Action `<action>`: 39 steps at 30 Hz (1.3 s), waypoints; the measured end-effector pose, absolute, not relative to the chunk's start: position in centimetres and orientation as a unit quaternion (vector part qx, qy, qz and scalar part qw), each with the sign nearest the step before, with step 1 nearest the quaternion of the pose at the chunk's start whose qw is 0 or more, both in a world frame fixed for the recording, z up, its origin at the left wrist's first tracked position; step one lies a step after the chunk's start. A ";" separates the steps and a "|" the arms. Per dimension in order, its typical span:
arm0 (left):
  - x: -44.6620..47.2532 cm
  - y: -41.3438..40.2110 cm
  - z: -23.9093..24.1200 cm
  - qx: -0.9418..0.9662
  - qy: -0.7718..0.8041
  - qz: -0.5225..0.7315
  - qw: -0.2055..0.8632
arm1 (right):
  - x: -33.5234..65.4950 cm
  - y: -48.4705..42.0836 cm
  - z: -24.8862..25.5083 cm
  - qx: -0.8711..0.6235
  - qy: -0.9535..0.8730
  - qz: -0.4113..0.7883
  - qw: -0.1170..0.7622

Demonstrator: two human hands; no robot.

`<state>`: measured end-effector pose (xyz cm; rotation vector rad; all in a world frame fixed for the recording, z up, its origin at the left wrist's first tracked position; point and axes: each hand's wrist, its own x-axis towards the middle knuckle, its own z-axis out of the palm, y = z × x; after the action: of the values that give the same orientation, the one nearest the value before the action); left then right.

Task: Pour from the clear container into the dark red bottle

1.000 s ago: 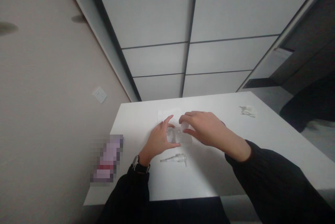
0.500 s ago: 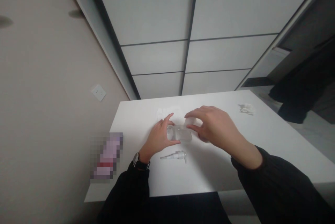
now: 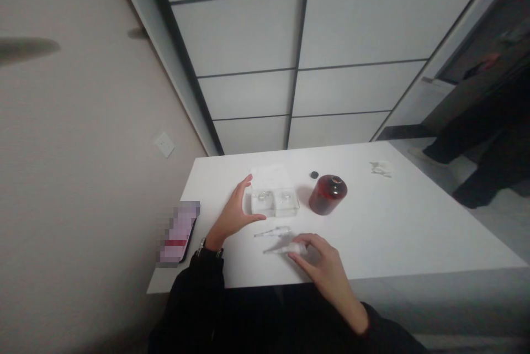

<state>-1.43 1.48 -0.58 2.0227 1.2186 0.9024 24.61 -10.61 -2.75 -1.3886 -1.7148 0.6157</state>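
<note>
A person seated at a white table (image 3: 414, 221) steadies two small clear bottles (image 3: 274, 202) with the left hand (image 3: 234, 216), thumb and fingers spread around their left side and touching them rather than closed tight, while the right hand (image 3: 321, 260) near the front edge pinches a clear pump sprayer (image 3: 285, 248) by its head, its thin tube pointing left; a second sprayer (image 3: 273, 231) lies loose on the table between the two hands. A dark red round bottle (image 3: 327, 194) stands open just right of the clear pair, its small black cap (image 3: 314, 174) apart behind it. A crumpled tissue (image 3: 381, 167) lies far right. The risk, as it looks: a sleeve or wrist reaching across could tip the uncapped red bottle, and the light clear bottles could slide under so loose a hold
</note>
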 end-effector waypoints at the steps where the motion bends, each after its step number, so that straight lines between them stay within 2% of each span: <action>1: -1.8 1.3 -0.9 0.755 0.463 0.340 0.316 | 23.9 -11.0 -3.6 -0.561 -0.678 0.251 0.403; 7: -1.7 1.4 -2.4 0.740 0.467 0.340 0.345 | 22.1 -11.2 -5.1 -0.598 -0.674 0.161 0.402; 14: -1.5 1.3 -2.7 0.749 0.484 0.303 0.337 | 22.8 -12.8 -5.5 -0.520 -0.723 0.130 0.436; 17: -1.6 1.4 -2.9 0.737 0.507 0.301 0.330 | 25.0 -12.0 -5.1 -0.529 -0.693 0.090 0.481; 20: -1.7 1.7 -3.1 0.724 0.523 0.307 0.328 | 28.7 -8.8 -4.4 -0.585 -0.587 -0.031 0.558; 22: -1.8 1.9 -3.2 0.722 0.523 0.310 0.332 | 30.9 -5.8 -4.2 -0.596 -0.561 0.002 0.575; 26: -2.2 2.3 -3.1 0.710 0.524 0.322 0.341 | 32.6 -1.5 -4.4 -0.587 -0.595 0.188 0.517; 28: -2.4 2.1 -2.7 0.704 0.527 0.329 0.343 | 32.5 -1.1 -4.4 -0.585 -0.593 0.233 0.502; 34: -3.0 -1.3 0.1 0.670 0.560 0.369 0.318 | 32.2 -5.0 -4.5 -0.548 -0.609 0.232 0.525; 39: -2.3 -5.0 3.3 0.702 0.545 0.350 0.296 | 31.0 -8.4 -5.5 -0.477 -0.657 0.266 0.519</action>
<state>-2.27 -4.96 3.31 1.8681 1.4485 0.9299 31.00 -8.40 -5.50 -1.1430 -1.5764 0.6386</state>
